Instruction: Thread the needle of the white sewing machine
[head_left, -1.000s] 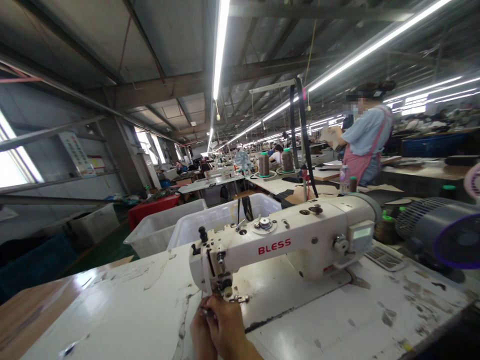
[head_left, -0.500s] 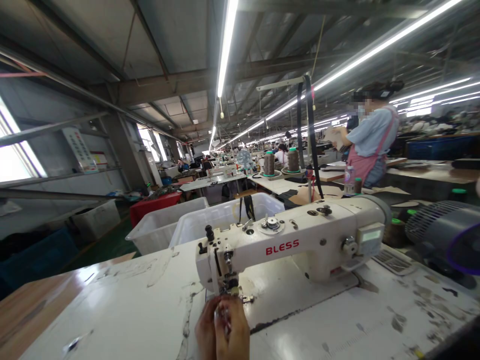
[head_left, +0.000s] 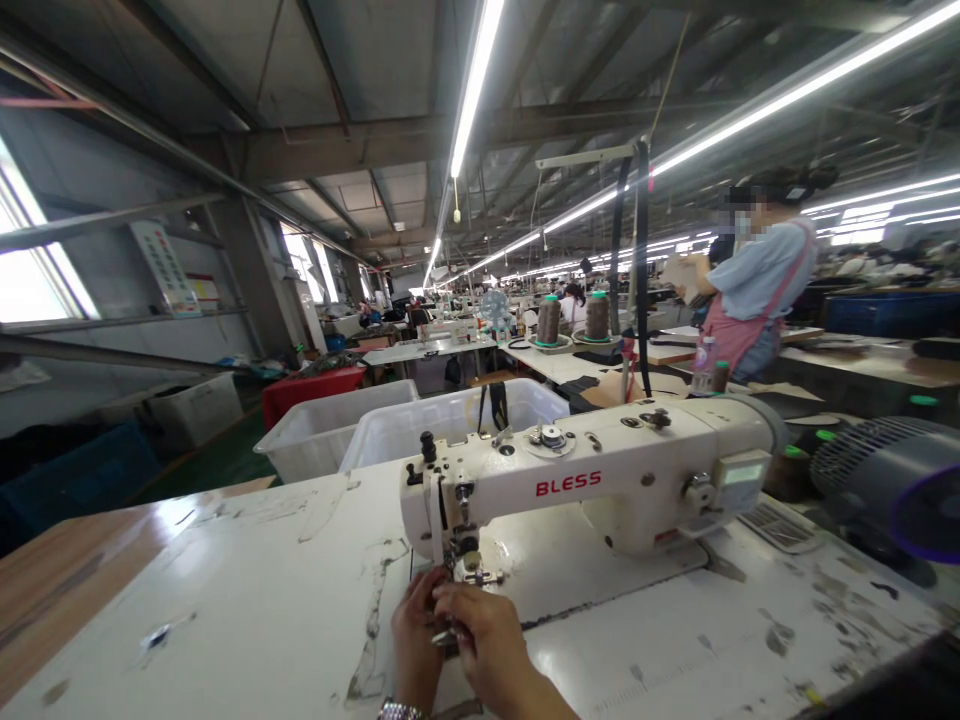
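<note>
White metal sewing machine point(head_left: 517, 495) could prick fingers point(head_left: 459, 600) crowding its needle end. Left hand point(head_left: 415, 640), grip unclear, meets right hand point(head_left: 499, 638), which holds a silvery tool point(head_left: 444, 636).

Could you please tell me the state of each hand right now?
Left hand: fingers bent near the sewing machine; whether it holds anything cannot be told.
Right hand: closed, apparently on a small metal item.
</note>
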